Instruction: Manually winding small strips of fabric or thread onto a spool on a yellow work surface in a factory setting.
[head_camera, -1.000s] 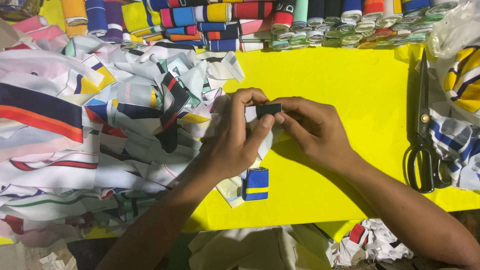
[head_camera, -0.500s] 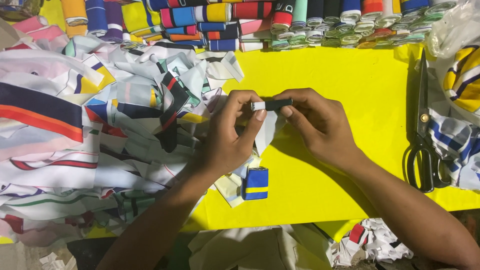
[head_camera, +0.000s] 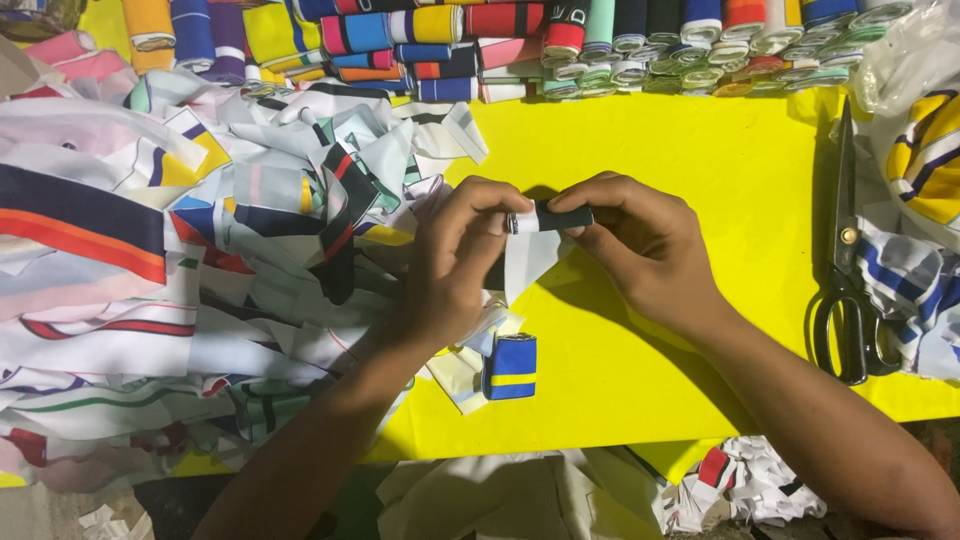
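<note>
Left hand (head_camera: 462, 262), right hand (head_camera: 640, 245): both grips pinching dark fabric roll (head_camera: 550, 217).

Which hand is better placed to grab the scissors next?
Right. The right hand is on the same side as the black scissors, with bare yellow table between them. The left hand sits farther away, beside the fabric pile. Both currently pinch the small fabric roll.

Bench (head_camera: 700, 170): strip pile (head_camera: 200, 250) lay at left; rolls (head_camera: 600, 40) lined the far edge; scissors (head_camera: 848, 290) lay at right; folded piece (head_camera: 511, 367) sat near the front.
</note>
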